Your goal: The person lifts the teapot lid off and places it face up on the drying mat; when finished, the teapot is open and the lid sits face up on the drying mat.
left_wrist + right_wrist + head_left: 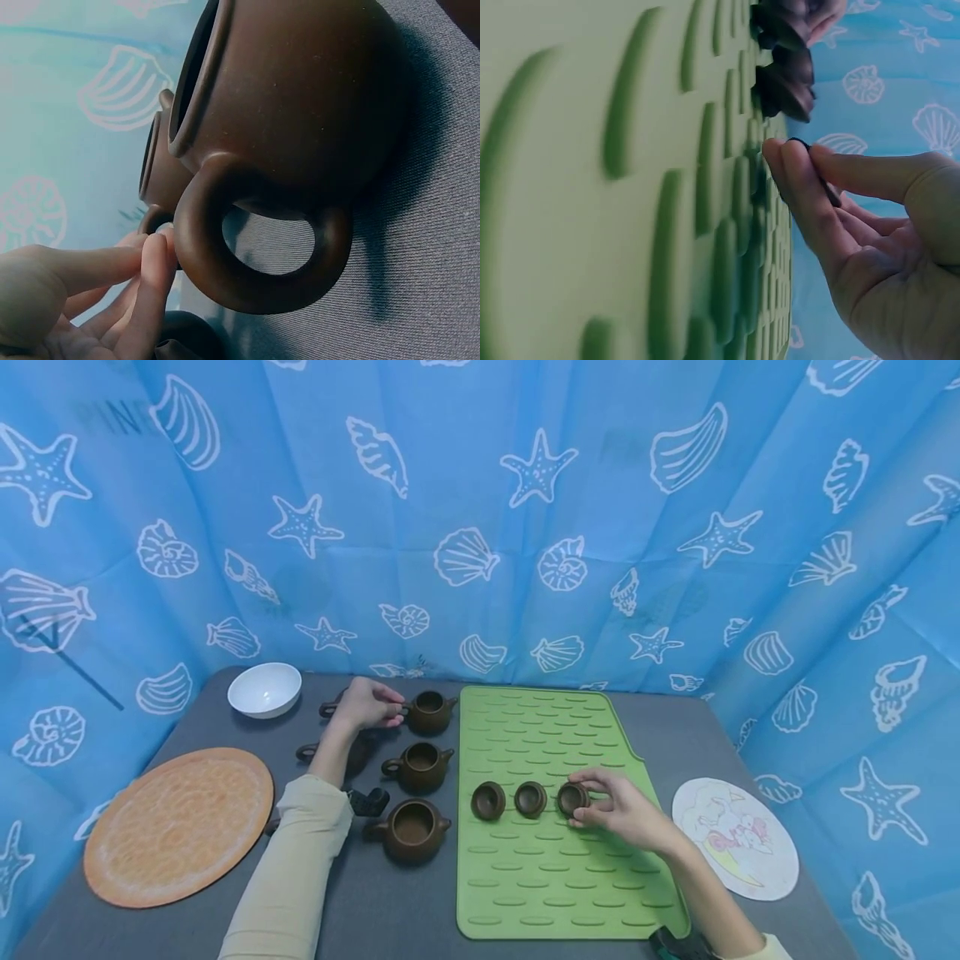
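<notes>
My left hand [366, 703] pinches the handle of the rearmost brown teapot [430, 713], which stands lidless on the grey table. Two more open teapots, the middle one [420, 767] and the front one [412, 832], line up nearer, spouts to the right. The middle teapot [300, 97] looms large in the left wrist view. On the green mat [540, 893], my right hand [626, 810] holds a small brown cup [572, 799] between thumb and fingers; in the right wrist view those fingers hide most of it. Beside it sit a middle cup [530, 799] and a left cup [488, 800].
Further brown pots, one showing its handle [307, 752], are partly hidden behind my left arm. A white bowl [265, 690] stands at the back left. A round orange-brown mat [180, 827] lies left, a white printed mat [735, 839] right. A blue curtain [480, 527] hangs behind.
</notes>
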